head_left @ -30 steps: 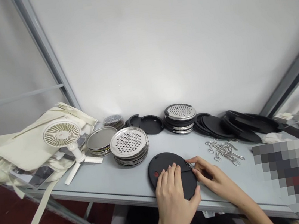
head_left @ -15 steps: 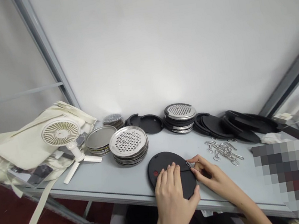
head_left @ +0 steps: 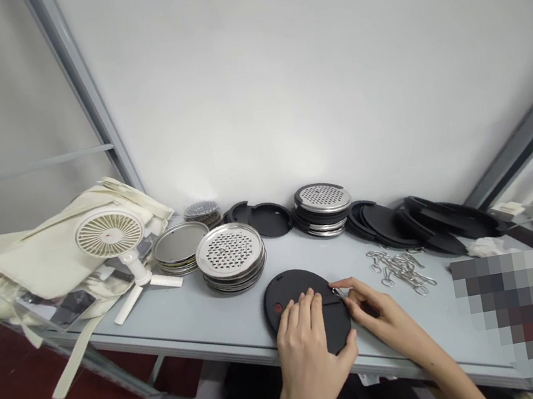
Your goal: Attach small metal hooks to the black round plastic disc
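Well, the person's left hand (head_left: 310,361) lies open and flat, fingers spread, pressing on a round matte-black disc (head_left: 291,293) with a red dot, which sits at the near edge of a pale grey table (head_left: 173,315). The right hand (head_left: 380,311) pinches a small silver metal clip (head_left: 338,293) between its fingertips at the disc's right rim. Right of the hand lies a loose heap of steel wire hooks (head_left: 402,270). Far left of the disc stands a stack of perforated round stainless-steel plates (head_left: 230,254), and flat black rings (head_left: 382,227) lie along the far edge.
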Action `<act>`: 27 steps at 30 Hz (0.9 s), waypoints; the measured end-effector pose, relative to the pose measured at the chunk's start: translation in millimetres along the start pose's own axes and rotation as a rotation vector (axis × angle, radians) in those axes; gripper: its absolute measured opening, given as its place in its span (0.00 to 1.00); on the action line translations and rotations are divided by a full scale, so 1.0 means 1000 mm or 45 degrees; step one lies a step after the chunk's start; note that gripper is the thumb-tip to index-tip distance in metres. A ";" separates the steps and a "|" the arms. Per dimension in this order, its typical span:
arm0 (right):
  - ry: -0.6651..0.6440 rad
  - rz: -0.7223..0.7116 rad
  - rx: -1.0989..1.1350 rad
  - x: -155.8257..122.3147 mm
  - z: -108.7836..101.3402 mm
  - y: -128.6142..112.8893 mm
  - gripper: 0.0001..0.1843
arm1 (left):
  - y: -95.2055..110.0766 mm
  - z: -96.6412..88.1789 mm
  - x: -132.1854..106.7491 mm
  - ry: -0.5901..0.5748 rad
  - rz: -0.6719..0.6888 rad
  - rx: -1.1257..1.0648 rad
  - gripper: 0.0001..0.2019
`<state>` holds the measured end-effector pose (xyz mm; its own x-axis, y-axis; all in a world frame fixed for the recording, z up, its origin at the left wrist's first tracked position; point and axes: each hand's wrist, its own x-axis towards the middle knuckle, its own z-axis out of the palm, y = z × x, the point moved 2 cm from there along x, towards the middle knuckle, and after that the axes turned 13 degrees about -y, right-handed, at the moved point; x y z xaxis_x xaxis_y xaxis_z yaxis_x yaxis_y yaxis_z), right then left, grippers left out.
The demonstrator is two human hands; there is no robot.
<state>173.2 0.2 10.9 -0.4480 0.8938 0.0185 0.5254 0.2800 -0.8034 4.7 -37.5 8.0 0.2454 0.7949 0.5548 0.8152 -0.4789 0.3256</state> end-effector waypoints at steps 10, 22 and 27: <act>0.006 -0.007 0.029 0.001 0.000 0.000 0.18 | -0.001 0.001 0.000 -0.011 -0.004 -0.033 0.25; 0.025 -0.014 0.077 0.000 0.001 0.002 0.17 | -0.001 0.001 0.001 -0.015 -0.005 -0.026 0.25; 0.076 -0.044 0.088 0.000 -0.001 0.000 0.12 | -0.001 0.002 0.000 -0.021 -0.012 -0.025 0.25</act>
<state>174.0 0.5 11.1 -0.4198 0.9040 0.0804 0.4587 0.2878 -0.8407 4.8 -36.2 5.7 0.2463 0.8055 0.5390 0.8074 -0.4782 0.3456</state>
